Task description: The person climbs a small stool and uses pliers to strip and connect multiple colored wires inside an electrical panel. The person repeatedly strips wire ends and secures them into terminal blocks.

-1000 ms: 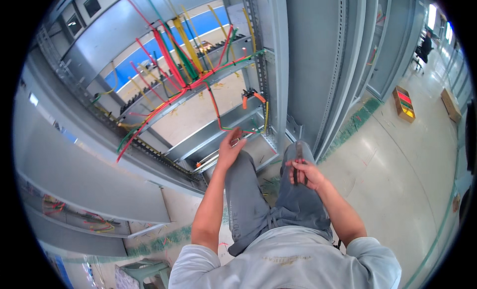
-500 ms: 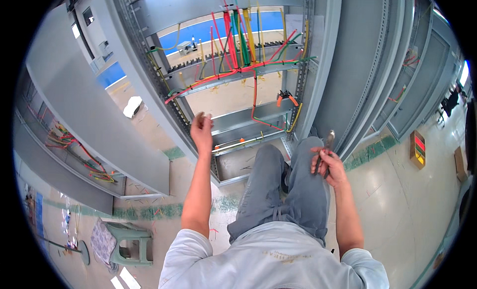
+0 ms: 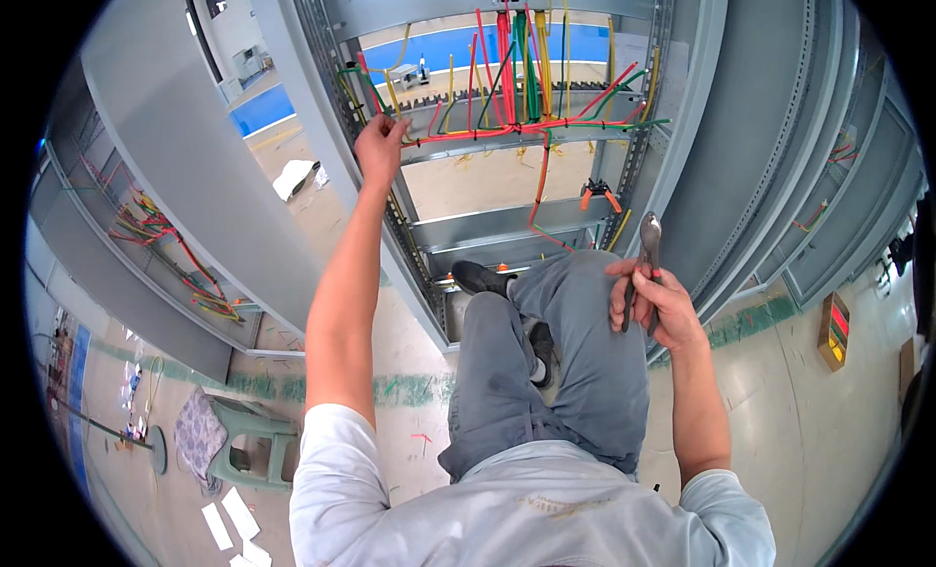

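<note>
At the left end of the red wire bundle [image 3: 458,137], my left hand [image 3: 380,148] is closed with its fingertips pinched on the wires. Red and green wire ends [image 3: 370,82] stand up just above these fingers. My right hand [image 3: 666,304] grips a pair of pliers [image 3: 650,237] over my right knee, metal head pointing up and handles partly hidden by the fingers. The bundle runs along a crossbar of the grey cabinet frame [image 3: 458,154], with red, green and yellow wires [image 3: 526,70] rising from its middle.
Orange-handled pliers [image 3: 599,195] hang on the frame's right side. Grey panels [image 3: 185,177] flank the opening. A green stool [image 3: 255,445] with a patterned cloth stands at lower left. An open box [image 3: 834,333] lies on the floor at right. Wire scraps litter the floor.
My left hand has risen from the lower left of the frame to the bundle's left end, where wire ends now point upward. My right hand still holds the pliers. The view has shifted.
</note>
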Tool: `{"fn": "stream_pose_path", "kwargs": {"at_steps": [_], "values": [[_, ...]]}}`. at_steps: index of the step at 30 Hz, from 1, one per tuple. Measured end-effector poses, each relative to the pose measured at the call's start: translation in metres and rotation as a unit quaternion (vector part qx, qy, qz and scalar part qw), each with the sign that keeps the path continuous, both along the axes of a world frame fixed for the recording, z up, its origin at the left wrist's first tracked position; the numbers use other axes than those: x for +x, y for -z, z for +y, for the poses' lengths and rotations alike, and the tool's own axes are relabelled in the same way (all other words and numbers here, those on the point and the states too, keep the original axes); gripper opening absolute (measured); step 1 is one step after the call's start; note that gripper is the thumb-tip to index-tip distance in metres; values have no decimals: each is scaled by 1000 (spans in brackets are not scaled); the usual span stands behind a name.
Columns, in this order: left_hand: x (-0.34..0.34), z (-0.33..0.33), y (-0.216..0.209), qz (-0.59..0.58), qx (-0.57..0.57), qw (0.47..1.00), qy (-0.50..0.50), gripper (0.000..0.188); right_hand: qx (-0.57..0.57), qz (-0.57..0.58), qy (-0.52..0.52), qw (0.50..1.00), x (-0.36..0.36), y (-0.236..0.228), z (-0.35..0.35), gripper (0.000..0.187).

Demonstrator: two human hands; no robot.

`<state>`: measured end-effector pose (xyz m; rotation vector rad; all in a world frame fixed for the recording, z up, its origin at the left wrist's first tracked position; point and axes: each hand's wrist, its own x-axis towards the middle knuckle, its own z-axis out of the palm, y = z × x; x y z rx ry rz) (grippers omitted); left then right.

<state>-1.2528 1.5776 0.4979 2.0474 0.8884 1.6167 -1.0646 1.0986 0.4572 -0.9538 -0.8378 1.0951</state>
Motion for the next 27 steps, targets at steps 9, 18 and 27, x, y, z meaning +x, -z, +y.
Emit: {"fn": "stream_pose_path", "kwargs": {"at_steps": [9, 18, 27], "values": [[5, 24, -22, -89, -114, 985, 97, 41, -37, -154, -68, 985, -1, -35, -12, 54], [-7, 8, -41, 10, -126, 978, 166, 29, -30, -176, -76, 981, 5, -35, -10, 51], [2, 5, -49, -61, -146, 980, 121, 30, -47, -186, -132, 973, 31, -25, 44, 45]]}}
